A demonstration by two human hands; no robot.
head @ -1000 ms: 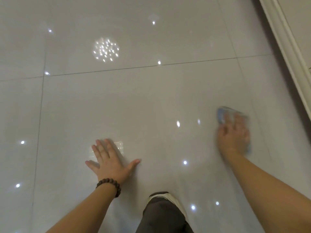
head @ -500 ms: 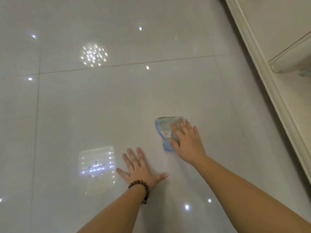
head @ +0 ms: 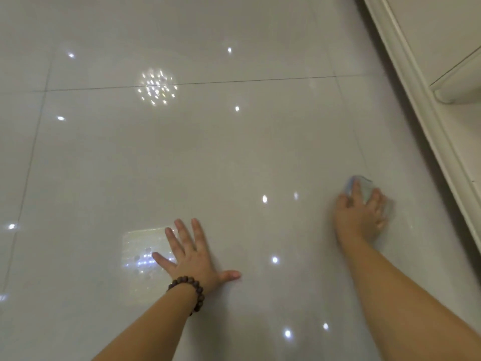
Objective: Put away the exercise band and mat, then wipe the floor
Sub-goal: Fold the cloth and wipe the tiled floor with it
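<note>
The right hand (head: 360,214), fingers pressed over the blurred cloth (head: 360,187), has swept it from mid-frame out to the right edge by the baseboard (head: 416,105), while the left hand (head: 194,252) stays flat and open on the floor (head: 234,157), so wiping is well underway.

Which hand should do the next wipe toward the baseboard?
The right hand. It is on the cloth, close to the baseboard. The left hand lies flat on the floor, far from both, and seems to be propping the person up.
</note>
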